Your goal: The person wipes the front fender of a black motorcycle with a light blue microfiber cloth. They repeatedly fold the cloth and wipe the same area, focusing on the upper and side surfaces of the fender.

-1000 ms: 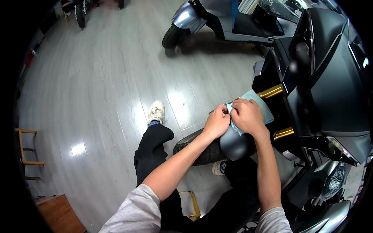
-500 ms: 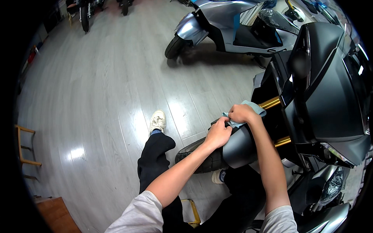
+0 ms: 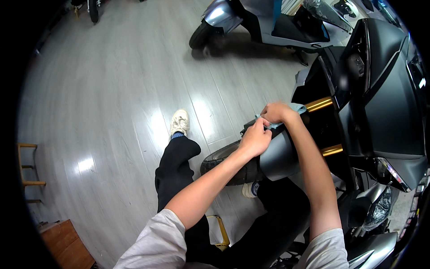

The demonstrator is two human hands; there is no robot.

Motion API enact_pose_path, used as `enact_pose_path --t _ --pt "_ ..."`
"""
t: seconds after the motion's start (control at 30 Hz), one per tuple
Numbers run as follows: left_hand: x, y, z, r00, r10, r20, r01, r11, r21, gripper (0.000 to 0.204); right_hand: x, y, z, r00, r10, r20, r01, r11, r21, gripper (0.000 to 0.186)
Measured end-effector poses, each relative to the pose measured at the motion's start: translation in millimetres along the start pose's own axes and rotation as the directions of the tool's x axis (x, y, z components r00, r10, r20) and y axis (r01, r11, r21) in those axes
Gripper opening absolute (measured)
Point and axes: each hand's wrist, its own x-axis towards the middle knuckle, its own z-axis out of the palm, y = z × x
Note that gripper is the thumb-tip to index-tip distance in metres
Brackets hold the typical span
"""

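cloth (image 3: pixel 293 109) on fender (image 3: pixel 280 154), tyre (image 3: pixel 224 159) below

Lighting is bright and even, from overhead. White glare patches lie on the grey plank floor (image 3: pixel 134 112) (strongest just beside the white shoe (image 3: pixel 180 122)). A soft shadow sits under the far scooter (image 3: pixel 268 22). Fisheye distortion bends the floor planks toward a black rim. Centre is sharp; the edges are slightly smeared.

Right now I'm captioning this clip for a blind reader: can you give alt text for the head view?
Both hands work at a dark grey scooter's front fender: the right hand presses a light blue cloth near the gold fork tubes, the left hand beside it. Another scooter stands behind on the grey plank floor.
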Motion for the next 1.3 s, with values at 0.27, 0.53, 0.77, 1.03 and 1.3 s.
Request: enact_pose_path --t 0.27,0.53,0.77,1.03,1.3 --pt "-3.5 -0.1 0.7 0.999 0.033 -0.023 -0.032 0.999 0.015 0.022 -11.8 -2.6 -4.6 0.999 0.045 -0.019 -0.045 0.999 0.024 0.044" --pt "-3.3 -1.8 0.1 0.996 0.085 -0.017 -0.085 0.996 0.027 0.02 -78.1 -5.1 -13.1 0.955 0.144 -0.261 -0.104 0.981 0.162 0.041" --pt "-7.8 0.3 0.4 0.998 0.066 0.0 -0.066 0.998 -0.003 0.023 -128.9 -0.5 33.7 0.672 0.264 -0.691 -0.025 0.942 0.336 0.037" --pt "-11.0 3.0 -2.9 0.997 0.076 -0.004 -0.076 0.997 -0.018 0.023 -122.0 58.5 46.7 0.71 0.392 -0.585 0.066 0.79 0.609 0.044" --pt "-5.8 -2.3 3.8 0.99 0.135 -0.043 -0.133 0.99 0.047 0.025 -110.7 98.2 69.2 0.751 0.413 -0.515 0.146 0.656 0.74 0.046"
